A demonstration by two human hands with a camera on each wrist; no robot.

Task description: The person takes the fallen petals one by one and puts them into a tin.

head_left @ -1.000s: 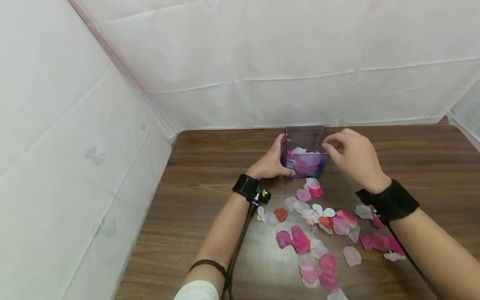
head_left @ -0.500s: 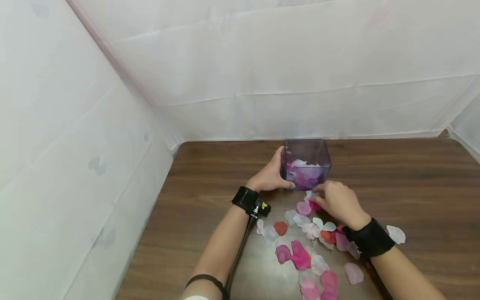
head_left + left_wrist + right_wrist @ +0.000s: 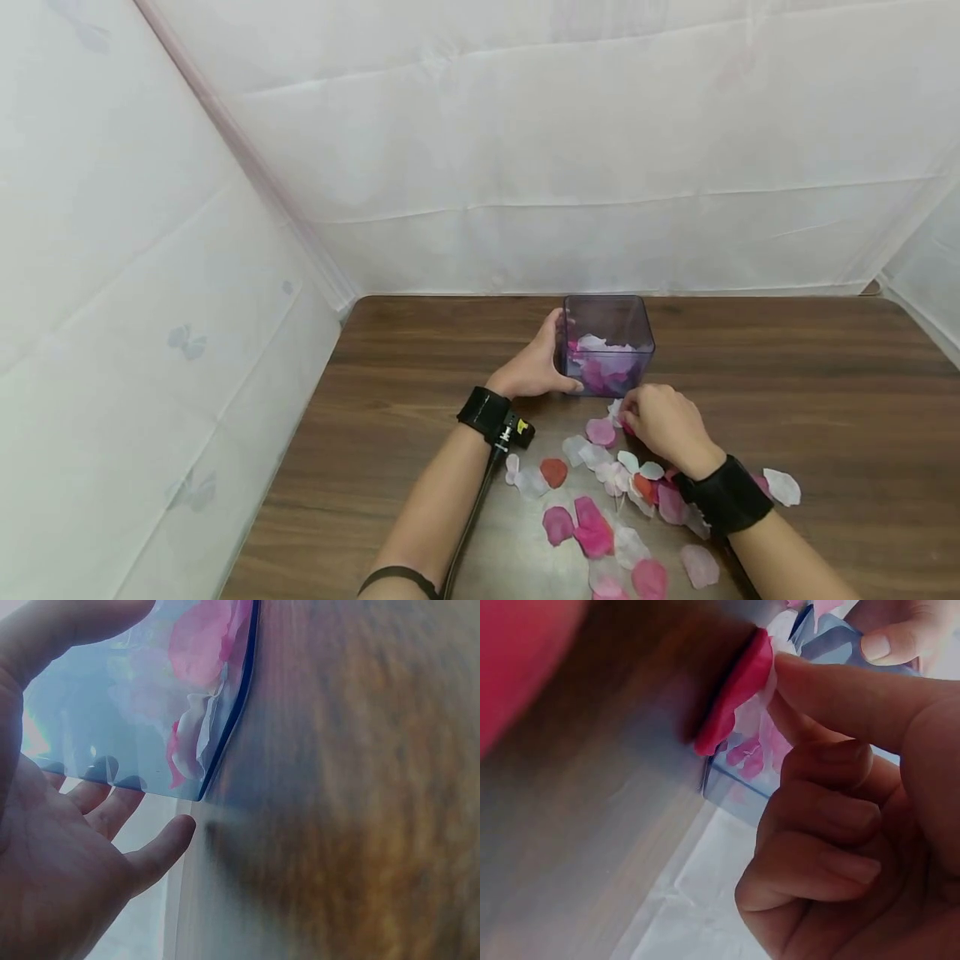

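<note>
Wooden surface (image 3: 787,367), frame centre: my left hand (image 3: 534,370) grasps clear box (image 3: 606,343), steadying it; my right hand (image 3: 663,424) pinches pink petal (image 3: 735,690) off surface beside box.

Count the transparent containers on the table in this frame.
1. The clear purple-tinted box stands on the wooden table, holding petals; the left hand grips its side, and the right hand pinches a petal just in front of it.
</note>
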